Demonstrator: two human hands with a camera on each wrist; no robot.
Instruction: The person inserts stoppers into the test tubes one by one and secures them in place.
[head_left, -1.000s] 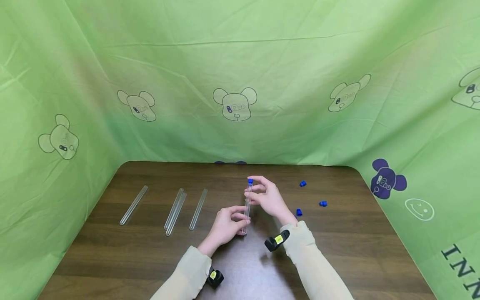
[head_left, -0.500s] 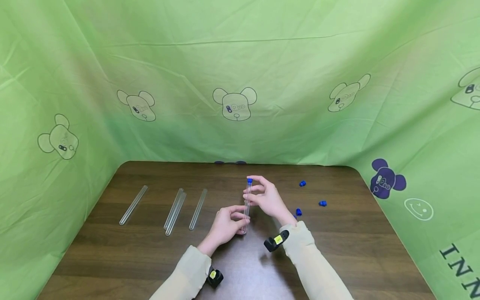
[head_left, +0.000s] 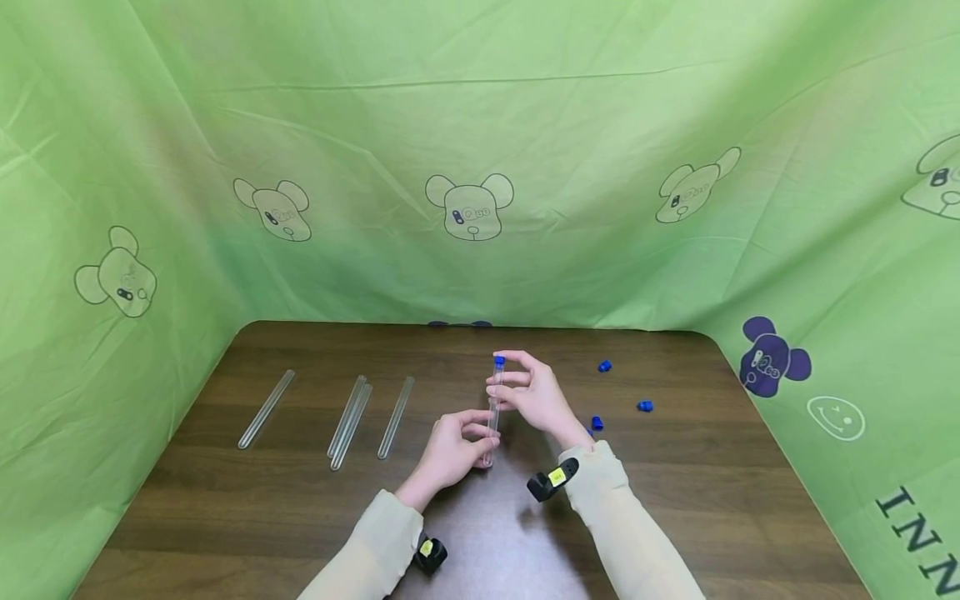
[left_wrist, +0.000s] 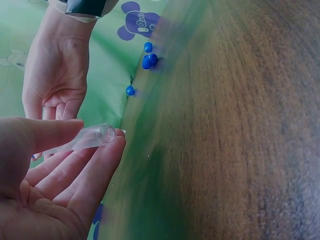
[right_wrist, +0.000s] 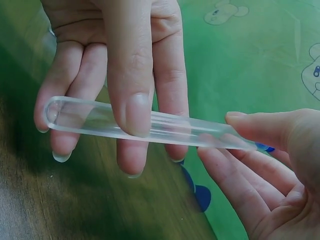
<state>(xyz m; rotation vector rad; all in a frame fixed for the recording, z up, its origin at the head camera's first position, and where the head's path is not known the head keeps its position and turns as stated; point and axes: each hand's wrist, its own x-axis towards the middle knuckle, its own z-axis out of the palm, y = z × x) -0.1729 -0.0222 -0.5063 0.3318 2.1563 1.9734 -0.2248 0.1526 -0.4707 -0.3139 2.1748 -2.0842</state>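
A clear test tube (head_left: pixel 492 421) with a blue cap (head_left: pixel 499 361) on its upper end stands nearly upright between both hands. My left hand (head_left: pixel 450 452) pinches its lower part between thumb and fingers; the right wrist view shows that thumb lying across the tube (right_wrist: pixel 170 127). Higher up, my right hand (head_left: pixel 536 396) holds the tube near the cap, thumb on one side and fingers on the other. Its index fingertip rests at the cap. In the left wrist view the rounded bottom of the tube (left_wrist: pixel 102 135) points toward the camera, and the cap end is mostly hidden.
Several clear test tubes lie on the wooden table (head_left: pixel 300 517) to the left: a lone tube (head_left: pixel 267 410), a close group (head_left: pixel 351 423) and another tube (head_left: pixel 396 418). Loose blue caps lie to the right, including one cap (head_left: pixel 646 407) and a farther cap (head_left: pixel 605 366).
Almost nothing differs. Both hands keep their hold on the capped tube, having drifted very slightly left since one second ago.
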